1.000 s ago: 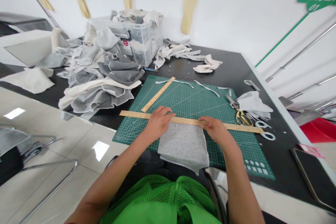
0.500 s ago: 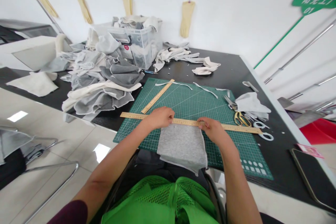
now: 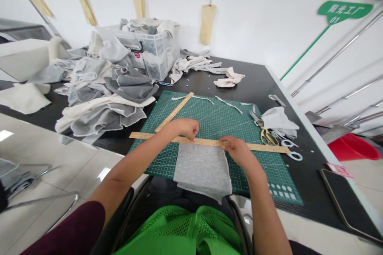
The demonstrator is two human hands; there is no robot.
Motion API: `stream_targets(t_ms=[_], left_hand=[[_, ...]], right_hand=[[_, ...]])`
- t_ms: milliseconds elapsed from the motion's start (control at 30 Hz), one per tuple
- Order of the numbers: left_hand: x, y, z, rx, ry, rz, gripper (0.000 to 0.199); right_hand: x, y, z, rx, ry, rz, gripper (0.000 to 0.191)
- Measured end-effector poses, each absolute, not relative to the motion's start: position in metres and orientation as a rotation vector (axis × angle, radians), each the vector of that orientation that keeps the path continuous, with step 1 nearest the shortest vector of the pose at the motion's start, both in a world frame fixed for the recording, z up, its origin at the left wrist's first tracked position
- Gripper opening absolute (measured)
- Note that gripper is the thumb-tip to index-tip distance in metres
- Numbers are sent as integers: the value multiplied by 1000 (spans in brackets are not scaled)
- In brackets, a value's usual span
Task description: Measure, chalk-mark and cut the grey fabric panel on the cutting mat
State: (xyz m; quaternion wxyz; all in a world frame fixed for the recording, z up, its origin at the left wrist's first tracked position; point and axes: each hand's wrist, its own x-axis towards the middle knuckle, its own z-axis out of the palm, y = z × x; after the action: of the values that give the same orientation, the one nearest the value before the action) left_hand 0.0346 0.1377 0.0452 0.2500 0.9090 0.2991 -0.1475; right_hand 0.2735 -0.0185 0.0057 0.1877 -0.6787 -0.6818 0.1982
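Observation:
A long wooden ruler (image 3: 263,148) lies crosswise on a green cutting mat (image 3: 221,117), over the top edge of a grey cloth piece (image 3: 203,169). The cloth's lower end hangs past the mat's near edge. My left hand (image 3: 189,128) is closed, fingertips down at the ruler above the cloth; whatever it pinches is hidden. With thumb and curled fingers, my right hand (image 3: 236,149) grips the ruler near the cloth's upper right corner. A second wooden ruler (image 3: 175,111) lies slanted on the mat's left part.
Piled grey and white cloths (image 3: 104,95) and a clear plastic bin (image 3: 155,53) stand left. Gold-handled scissors (image 3: 267,137), white-handled scissors (image 3: 295,155) and a white cloth (image 3: 278,119) lie right, with a phone (image 3: 348,203) near the table's edge. Thin cloth strips (image 3: 229,104) lie on the mat.
My left hand has lifted and turned slightly at the ruler, its fingertips pointing down more. My right hand stays at the ruler. The whole view has shifted a little.

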Motion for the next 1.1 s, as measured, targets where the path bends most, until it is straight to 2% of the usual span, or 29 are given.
stream_targets(t_ms=[133,267,467,1100], left_hand=[[42,140,47,2507,772,-463,24],[35,140,45,2487,521,-346,39],[23,147,33,2388,322,-222,17],[21,153,26,2350,250,-174,23]], right_hand=[[275,-17,5,-1915,-1920,548,34],[275,-17,6,-1890,-1929,542,33],[271,-18,11,-1892,-1934,541,32],[272,-20,6,-1874,-1921,538,34]])
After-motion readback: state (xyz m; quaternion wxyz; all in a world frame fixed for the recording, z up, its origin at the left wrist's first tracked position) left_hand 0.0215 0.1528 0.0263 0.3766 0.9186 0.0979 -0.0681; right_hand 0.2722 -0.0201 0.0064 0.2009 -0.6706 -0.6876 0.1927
